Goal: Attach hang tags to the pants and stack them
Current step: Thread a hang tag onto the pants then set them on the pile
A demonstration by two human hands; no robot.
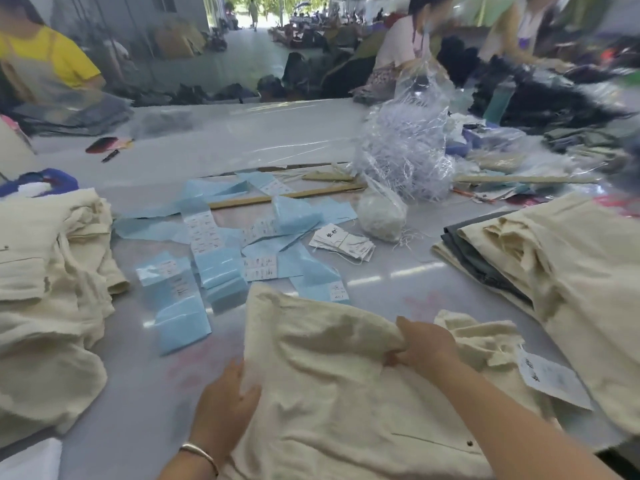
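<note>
Already tagged, the cream pants (332,386) lie gripped by both hands; right hand (424,346) bunches cloth nearer the hang tag (550,379), left hand (227,398) pinches the opposite edge

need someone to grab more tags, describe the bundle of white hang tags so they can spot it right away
Start at the big crinkled clear plastic bag in the middle of the grey table. Just in front of it sits a white ball of string, and the small fanned bundle of white card hang tags lies left of that. Unlike the pale blue sticker strips beside it, it is string-tied.
</note>
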